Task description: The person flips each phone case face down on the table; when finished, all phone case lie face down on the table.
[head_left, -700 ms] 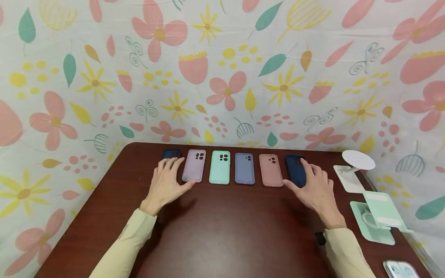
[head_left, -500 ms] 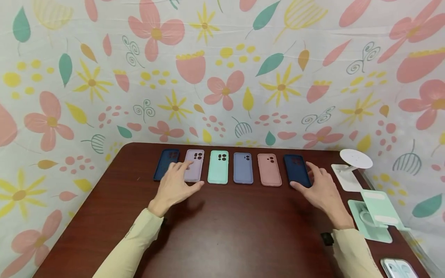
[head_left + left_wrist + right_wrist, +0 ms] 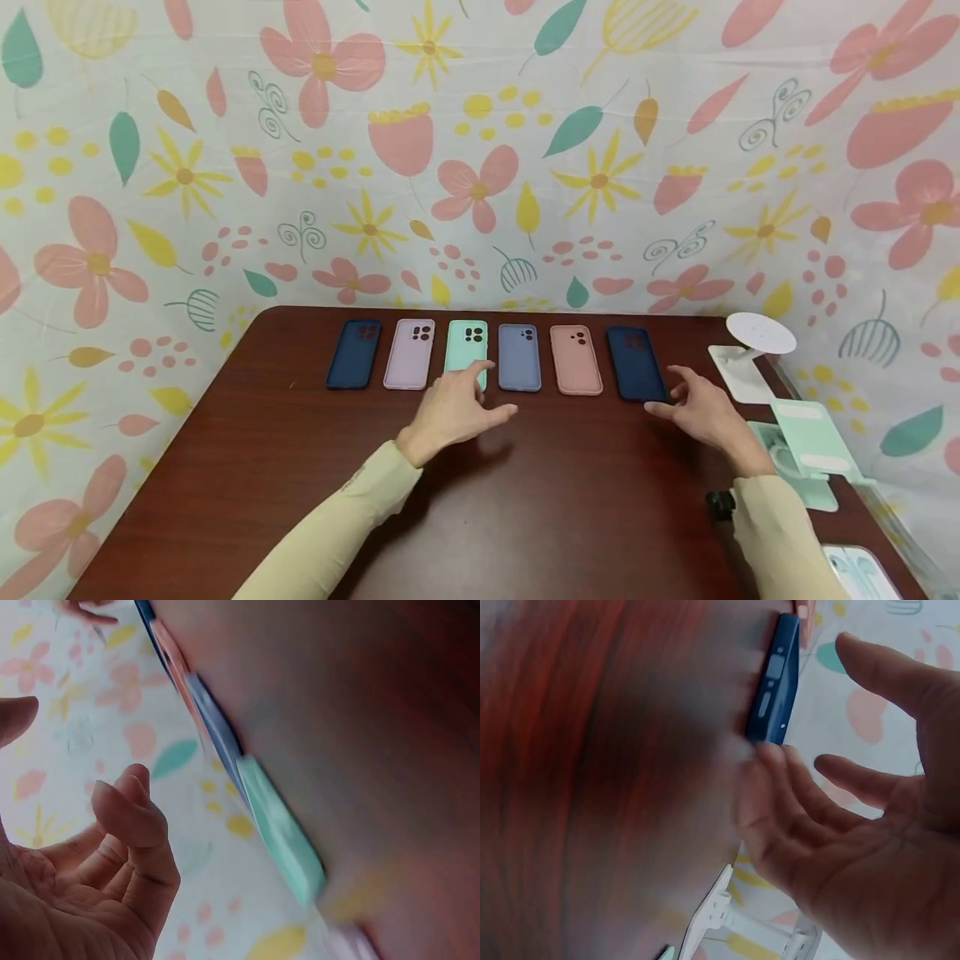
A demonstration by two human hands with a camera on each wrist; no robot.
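My left hand (image 3: 452, 412), loosely bent, grasping nothing, hangs near the mint case (image 3: 467, 342); to its right, my right hand (image 3: 699, 408), relaxed and unladen, lies beside the navy case (image 3: 636, 365). To align all 6 cases (image 3: 519, 358), I should nudge lightly.

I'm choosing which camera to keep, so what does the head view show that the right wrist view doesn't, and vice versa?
Only the head view: the left hand and the left-end navy phone case, lilac phone case, mint phone case and periwinkle phone case.

Only the right wrist view: the palm side of the right hand and cutouts in one edge of the right-end navy phone case.

Both: that hand and case, the pink phone case, white stand, tabletop and floral backdrop.
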